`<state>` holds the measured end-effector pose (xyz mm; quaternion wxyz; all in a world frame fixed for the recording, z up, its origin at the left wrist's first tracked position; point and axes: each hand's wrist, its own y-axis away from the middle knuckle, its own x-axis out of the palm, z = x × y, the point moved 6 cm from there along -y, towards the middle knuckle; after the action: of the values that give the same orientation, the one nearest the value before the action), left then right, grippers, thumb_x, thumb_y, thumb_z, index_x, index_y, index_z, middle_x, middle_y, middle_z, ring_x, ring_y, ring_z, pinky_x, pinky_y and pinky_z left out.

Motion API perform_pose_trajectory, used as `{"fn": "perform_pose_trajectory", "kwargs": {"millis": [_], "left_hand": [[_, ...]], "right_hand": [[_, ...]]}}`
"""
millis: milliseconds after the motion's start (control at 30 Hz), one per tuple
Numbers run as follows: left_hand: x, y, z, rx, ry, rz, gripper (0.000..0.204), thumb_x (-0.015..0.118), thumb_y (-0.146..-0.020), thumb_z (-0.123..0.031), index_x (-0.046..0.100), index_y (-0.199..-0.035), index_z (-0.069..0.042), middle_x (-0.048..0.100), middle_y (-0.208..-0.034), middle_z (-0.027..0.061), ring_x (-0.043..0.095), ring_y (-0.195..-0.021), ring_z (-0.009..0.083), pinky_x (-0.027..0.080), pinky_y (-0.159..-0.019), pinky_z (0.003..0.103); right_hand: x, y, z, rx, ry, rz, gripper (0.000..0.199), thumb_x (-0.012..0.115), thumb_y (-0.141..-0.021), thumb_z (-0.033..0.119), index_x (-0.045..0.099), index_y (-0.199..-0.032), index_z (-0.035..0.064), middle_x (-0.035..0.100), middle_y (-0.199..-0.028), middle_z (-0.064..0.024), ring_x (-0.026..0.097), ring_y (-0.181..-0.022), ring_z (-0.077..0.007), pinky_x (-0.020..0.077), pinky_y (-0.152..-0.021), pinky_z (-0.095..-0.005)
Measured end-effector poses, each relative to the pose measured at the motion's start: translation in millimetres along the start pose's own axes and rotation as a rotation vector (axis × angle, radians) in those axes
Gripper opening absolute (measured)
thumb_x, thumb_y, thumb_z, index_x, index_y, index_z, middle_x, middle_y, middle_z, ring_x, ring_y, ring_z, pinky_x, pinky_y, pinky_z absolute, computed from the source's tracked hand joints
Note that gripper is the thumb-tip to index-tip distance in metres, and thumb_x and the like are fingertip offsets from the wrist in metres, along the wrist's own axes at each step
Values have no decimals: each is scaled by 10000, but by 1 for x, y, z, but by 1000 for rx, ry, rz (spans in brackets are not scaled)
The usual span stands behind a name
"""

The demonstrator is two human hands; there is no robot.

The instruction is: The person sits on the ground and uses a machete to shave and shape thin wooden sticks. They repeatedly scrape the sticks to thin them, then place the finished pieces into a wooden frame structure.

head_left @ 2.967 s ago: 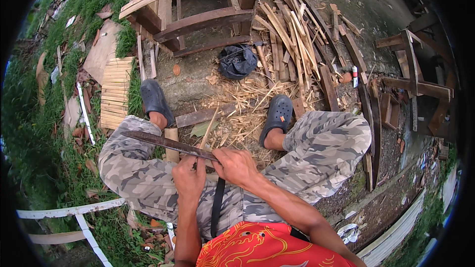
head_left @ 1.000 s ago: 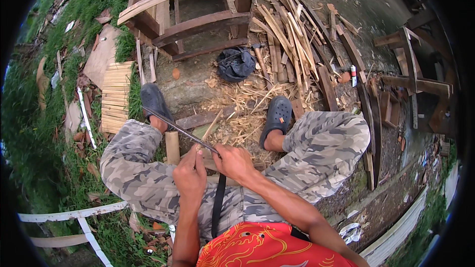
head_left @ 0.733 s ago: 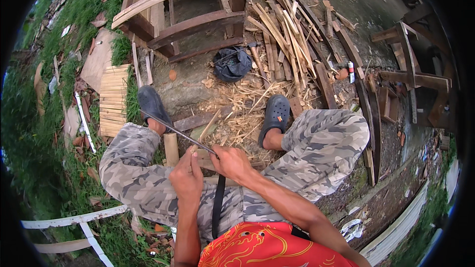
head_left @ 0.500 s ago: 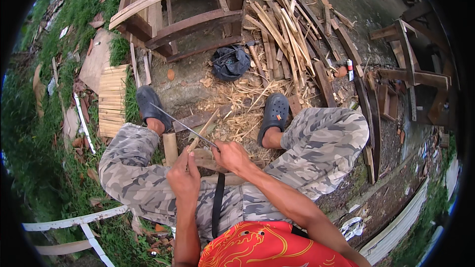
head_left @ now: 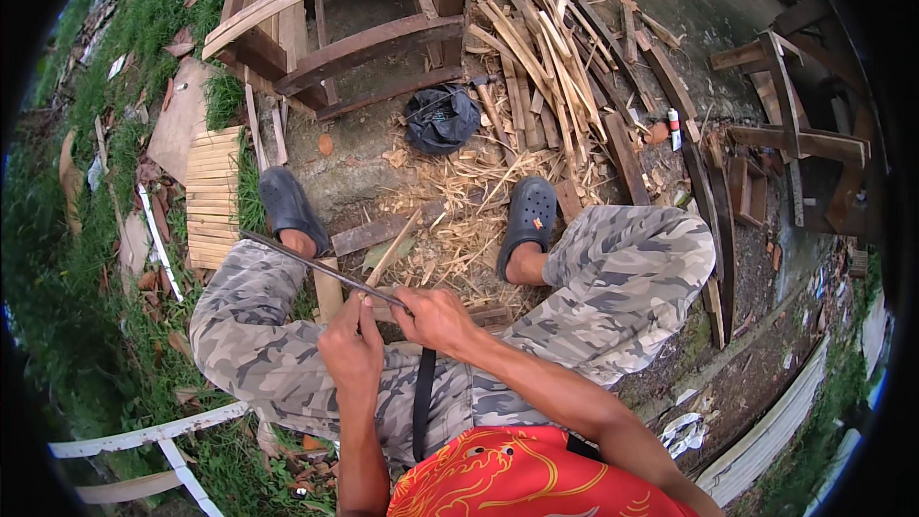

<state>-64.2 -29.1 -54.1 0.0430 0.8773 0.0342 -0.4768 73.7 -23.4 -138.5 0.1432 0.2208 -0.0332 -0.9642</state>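
Gripping a long dark blade (head_left: pixel 306 263) near a thin bamboo strip (head_left: pixel 392 247), left hand (head_left: pixel 352 349) and right hand (head_left: pixel 438 318) are working close together, both clamped.

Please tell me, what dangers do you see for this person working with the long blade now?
1. The right hand holds a long thin dark blade beside the left hand, which pinches a thin pale wooden strip; a slip might cut fingers.
2. The blade's tip points over the left knee in camouflage trousers, near the dark grey clog.

Long dark blade (head_left: pixel 316 261) slants up-left across a thin bamboo strip (head_left: pixel 388 254).
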Motion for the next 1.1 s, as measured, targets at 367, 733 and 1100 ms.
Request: {"fn": "perform_pose_trajectory", "kwargs": {"millis": [367,733,1100], "left_hand": [[-2,0,6,34,15,-3,214,632,-960,-113,721,-1111,10,709,-894,249,696,-804,421,550,-683,451],[-8,6,-6,228,45,52,171,733,-870,-48,752,-1034,-3,745,-970,165,725,-816,335,572,-720,382],[-7,10,5,325,34,46,166,728,-866,-69,757,-1025,-34,746,-955,129,709,-771,317,573,-653,382]], "right_hand": [[3,-2,-21,178,128,66,187,596,-927,207,640,-956,28,655,-699,-261,649,-664,-480,531,-627,-550],[-17,16,6,36,171,98,156,615,-900,179,662,-964,44,679,-738,-237,676,-705,-442,547,-652,-531],[-10,19,4,-22,184,164,188,614,-905,201,656,-985,37,689,-759,-226,675,-715,-449,546,-673,-536]]}}
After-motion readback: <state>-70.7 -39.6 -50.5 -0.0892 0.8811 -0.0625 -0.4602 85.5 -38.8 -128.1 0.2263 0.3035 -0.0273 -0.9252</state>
